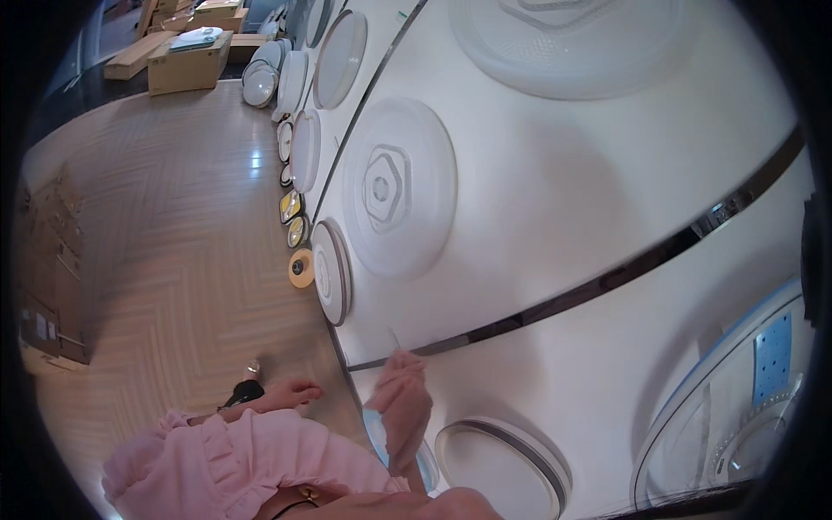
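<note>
My right hand point(406, 403) is raised in front of the white display wall point(537, 234), just below a dark glossy strip point(555, 303). Its fingers are pinched together, and a short thin pale wire point(393, 336) shows right above the fingertips. Whether the fingers grip the wire or something else cannot be made out. Near my body, over the floor, hangs my left hand point(299, 393), its fingers loosely bent and apart with nothing in them. Behind the right hand's wrist, the light blue edge of a round lamp point(378, 433) is partly hidden.
Round white ceiling lamps point(400, 186) are mounted along the wall, with an oval lamp point(503, 468) lower down. A large blue-rimmed lamp point(728, 416) is at the right. Smaller lamps point(297, 230) line the wall's foot. Cardboard boxes point(191, 65) stand beyond the wooden floor point(191, 217).
</note>
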The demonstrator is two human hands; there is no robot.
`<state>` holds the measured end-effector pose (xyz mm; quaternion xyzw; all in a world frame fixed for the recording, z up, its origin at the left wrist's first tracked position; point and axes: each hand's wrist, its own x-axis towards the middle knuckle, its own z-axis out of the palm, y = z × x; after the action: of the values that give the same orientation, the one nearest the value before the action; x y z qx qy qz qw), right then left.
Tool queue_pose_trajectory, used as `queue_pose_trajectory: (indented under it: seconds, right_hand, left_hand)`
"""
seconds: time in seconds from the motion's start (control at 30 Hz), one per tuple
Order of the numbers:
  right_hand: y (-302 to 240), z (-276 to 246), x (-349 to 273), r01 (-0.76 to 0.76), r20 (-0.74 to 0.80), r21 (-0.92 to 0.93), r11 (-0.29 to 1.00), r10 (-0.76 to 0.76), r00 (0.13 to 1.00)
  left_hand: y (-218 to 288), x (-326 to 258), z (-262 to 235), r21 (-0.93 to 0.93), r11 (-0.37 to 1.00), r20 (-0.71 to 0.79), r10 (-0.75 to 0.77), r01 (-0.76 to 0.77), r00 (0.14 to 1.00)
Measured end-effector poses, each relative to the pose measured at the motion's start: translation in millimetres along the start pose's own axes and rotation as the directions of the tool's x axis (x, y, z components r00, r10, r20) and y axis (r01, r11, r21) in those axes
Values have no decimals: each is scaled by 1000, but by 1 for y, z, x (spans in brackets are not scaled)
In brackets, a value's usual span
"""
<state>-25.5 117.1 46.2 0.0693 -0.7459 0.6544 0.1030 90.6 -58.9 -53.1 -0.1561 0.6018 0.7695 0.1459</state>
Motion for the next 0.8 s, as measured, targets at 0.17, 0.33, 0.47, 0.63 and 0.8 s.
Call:
queue_pose_trajectory:
  seconds: [0.17,0.33,0.47,0.63,0.8]
  right_hand:
    - [-18,70,34,150,-176,-66,986,-160,971]
    - [-38,186,102,306,-426,-272,912,-399,812]
    - [-44,232,148,305,-533,-464,832,-537,654]
    - [-57,270,178,335,-557,-441,833,-546,626]
    - [-63,276,229,356,-559,-466,810,-581,591]
  left_hand:
    - [15,12,-64,-75,997,-116,-4,-4,993]
    - [29,16,-185,8,999,-260,40,-40,965]
    - [49,3,-278,-31,993,-376,91,-110,922]
    - [86,-16,-365,-43,999,-524,-46,27,850]
    - [126,41,-406,62,998,-439,29,-2,898]
